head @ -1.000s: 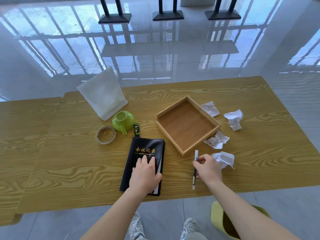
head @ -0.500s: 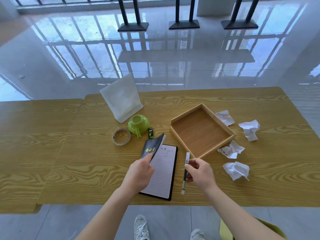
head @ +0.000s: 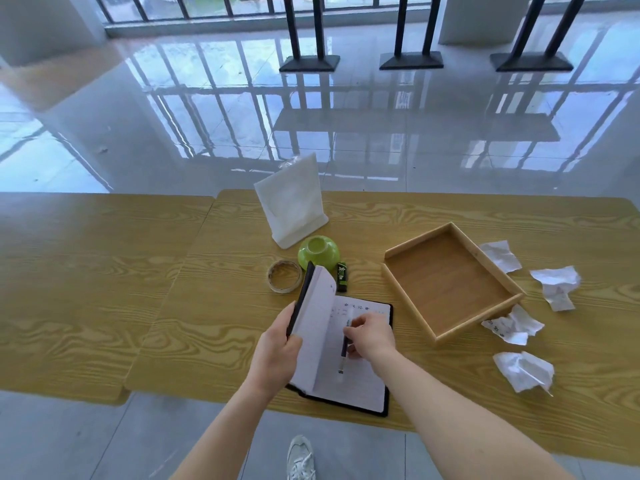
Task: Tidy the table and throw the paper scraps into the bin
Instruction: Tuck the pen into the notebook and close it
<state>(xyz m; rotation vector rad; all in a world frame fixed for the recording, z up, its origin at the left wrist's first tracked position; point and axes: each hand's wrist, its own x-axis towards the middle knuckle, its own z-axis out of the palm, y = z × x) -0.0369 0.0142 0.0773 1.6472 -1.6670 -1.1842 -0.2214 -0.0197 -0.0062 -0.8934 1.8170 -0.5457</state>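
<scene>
A black notebook (head: pixel 360 382) lies open near the table's front edge. My left hand (head: pixel 277 355) grips its raised front cover and holds it upright. My right hand (head: pixel 370 334) holds a pen (head: pixel 343 351) down on the lined page. Several crumpled white paper scraps lie to the right: one (head: pixel 500 255) behind the wooden tray (head: pixel 408 289), one (head: pixel 557 285) further right, one (head: pixel 512 325) at the tray's near corner, one (head: pixel 524 370) closest to me. The bin is out of view.
A white napkin stand (head: pixel 291 202) stands at the back. In front of it are a green cup (head: pixel 318 252), a tape roll (head: pixel 284 276) and a small green-black packet (head: pixel 342 276). A second table (head: pixel 86 271) adjoins on the left. My shoe (head: pixel 301 459) is below.
My left hand opened the notebook's cover and now holds it upright. My right hand carried the pen from the table beside the book onto the open page. The camera tilted up.
</scene>
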